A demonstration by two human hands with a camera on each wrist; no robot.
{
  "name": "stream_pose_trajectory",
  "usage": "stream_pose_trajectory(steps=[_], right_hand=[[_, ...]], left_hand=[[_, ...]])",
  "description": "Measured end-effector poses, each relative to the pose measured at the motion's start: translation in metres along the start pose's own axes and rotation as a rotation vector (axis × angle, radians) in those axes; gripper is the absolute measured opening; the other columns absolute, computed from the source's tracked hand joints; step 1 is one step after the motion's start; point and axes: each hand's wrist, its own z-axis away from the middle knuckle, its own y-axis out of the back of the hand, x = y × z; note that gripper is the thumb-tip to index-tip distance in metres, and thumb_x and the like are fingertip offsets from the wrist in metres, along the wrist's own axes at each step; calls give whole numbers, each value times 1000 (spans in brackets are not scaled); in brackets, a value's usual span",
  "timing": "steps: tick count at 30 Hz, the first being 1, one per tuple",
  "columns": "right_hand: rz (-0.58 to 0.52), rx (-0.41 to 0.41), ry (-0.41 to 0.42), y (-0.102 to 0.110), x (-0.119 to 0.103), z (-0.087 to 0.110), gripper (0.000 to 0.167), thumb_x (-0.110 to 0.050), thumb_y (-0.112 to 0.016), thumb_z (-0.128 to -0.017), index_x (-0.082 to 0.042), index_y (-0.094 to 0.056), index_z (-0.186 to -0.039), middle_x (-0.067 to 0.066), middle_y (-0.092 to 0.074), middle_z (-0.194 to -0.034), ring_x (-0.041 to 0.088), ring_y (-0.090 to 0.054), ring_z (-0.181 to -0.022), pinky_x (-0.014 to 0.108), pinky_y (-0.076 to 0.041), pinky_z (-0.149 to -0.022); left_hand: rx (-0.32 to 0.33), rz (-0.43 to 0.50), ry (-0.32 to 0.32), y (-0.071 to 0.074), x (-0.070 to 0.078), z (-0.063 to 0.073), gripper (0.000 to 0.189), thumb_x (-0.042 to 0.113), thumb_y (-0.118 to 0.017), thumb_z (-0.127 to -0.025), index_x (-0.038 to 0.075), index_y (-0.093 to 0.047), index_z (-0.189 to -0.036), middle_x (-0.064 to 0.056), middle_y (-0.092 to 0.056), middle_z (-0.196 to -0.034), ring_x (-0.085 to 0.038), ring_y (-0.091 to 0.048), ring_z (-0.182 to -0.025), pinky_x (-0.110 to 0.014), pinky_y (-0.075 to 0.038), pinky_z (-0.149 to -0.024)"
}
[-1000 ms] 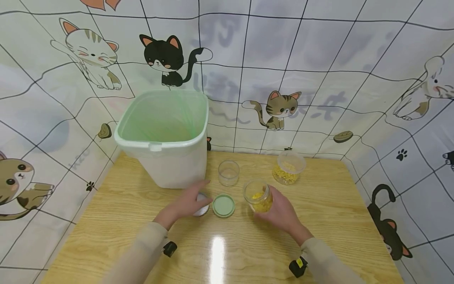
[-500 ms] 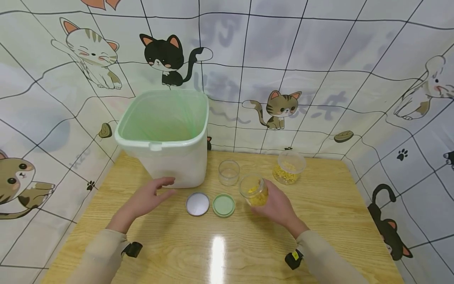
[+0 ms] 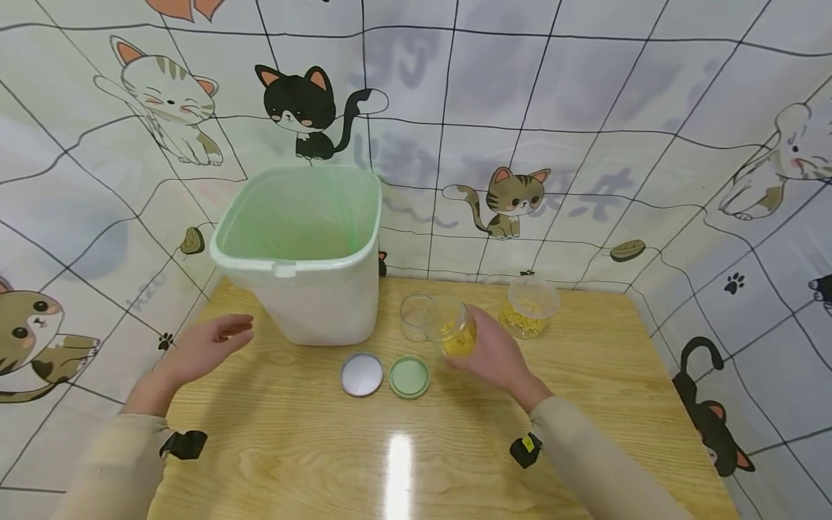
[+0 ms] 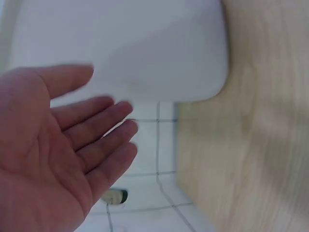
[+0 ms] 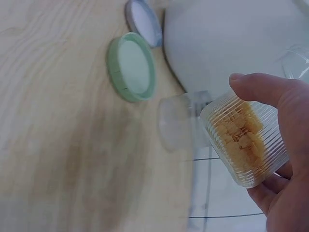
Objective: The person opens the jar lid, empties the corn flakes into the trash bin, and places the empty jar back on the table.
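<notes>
My right hand point(image 3: 497, 355) grips a clear ribbed jar point(image 5: 236, 145) partly filled with yellow pieces. The jar is lidless and tilted, its mouth toward the upper left in the head view. It overlaps a small clear round container point(image 3: 412, 326) on the table; whether they touch, I cannot tell. My left hand point(image 3: 195, 352) is held out at the far left, palm up in the left wrist view, fingers loosely extended, holding nothing. Nearest to it is a large white bin point(image 3: 331, 310) with a pale green rim. A green lid point(image 3: 409, 377) and a silver-white lid point(image 3: 362, 374) lie side by side.
Behind my right hand, a clear tub point(image 3: 525, 321) holds more yellow pieces, with a translucent cover tilted on its top. All of this stands on a wooden table point(image 3: 312, 462). Cat-patterned sheeting point(image 3: 416, 144) encloses the back and sides.
My left hand has left the silver-white lid and moved far left, beside the bin. My right hand has carried the jar up and left, toward the small clear container, tilting it more.
</notes>
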Motion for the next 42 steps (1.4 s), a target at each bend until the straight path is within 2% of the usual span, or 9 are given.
stream_pose_trajectory(steps=[4,8,12,16,20,25,33,37,42], right_hand=[[13,16,31,10,-14,-9,95,-40,-87,-65,-11,-43,-143,4,-60,-128,26,-59,-117,48,-51,-96],[21,16,44,21,-26,-19,95,-42,-87,-64,-12,-43,-142,3,-60,-127,25,-59,-115,46,-52,-94],[46,8,46,33,-38,-27,93,-42,-86,-65,-11,-43,-141,3,-62,-122,24,-61,-110,45,-54,-87],[79,16,52,44,-50,-34,88,-41,-87,-65,-11,-45,-137,3,-62,-115,22,-62,-102,42,-55,-80],[112,33,77,56,-62,-43,78,-40,-87,-65,-11,-49,-127,1,-61,-103,20,-59,-90,38,-53,-72],[151,39,101,70,-77,-55,85,-41,-86,-66,-10,-46,-133,2,-60,-105,21,-58,-90,39,-53,-74],[205,59,122,89,-99,-72,96,-40,-86,-64,-10,-41,-143,6,-62,-116,24,-60,-96,42,-54,-73],[258,67,131,96,-109,-80,94,-38,-83,-65,-9,-40,-144,7,-61,-114,23,-57,-91,38,-51,-66],[319,45,126,104,-120,-90,97,-40,-81,-68,-9,-35,-147,8,-58,-127,23,-55,-97,39,-51,-71]], left_hand=[[74,-5,88,23,-3,3,64,42,-36,-105,-3,-32,-150,-32,-42,-145,-54,-44,-125,-65,-42,-93],[184,64,138,43,3,4,66,45,-29,-105,6,-18,-156,-31,-29,-153,-57,-32,-132,-71,-34,-96],[246,132,108,60,16,2,66,47,-26,-104,15,-7,-159,-21,-16,-162,-54,-19,-142,-74,-23,-104],[232,128,74,70,31,-4,65,49,-23,-104,23,1,-158,-14,-8,-165,-49,-9,-147,-75,-15,-108],[185,85,56,73,44,-13,66,49,-22,-104,24,8,-157,-18,-3,-164,-50,-4,-147,-76,-12,-108],[149,79,28,72,53,-23,68,48,-18,-104,18,14,-156,-16,8,-164,-47,4,-148,-74,-5,-112],[222,115,-89,64,57,-32,63,32,-18,-107,0,6,-155,-28,1,-161,-47,4,-148,-68,0,-116],[242,79,-86,62,58,-33,63,31,-19,-107,-3,5,-154,-32,-2,-159,-50,0,-147,-69,-4,-116],[247,67,-73,61,58,-34,64,33,-17,-106,-3,7,-154,-32,-1,-159,-50,0,-147,-68,-4,-116]])
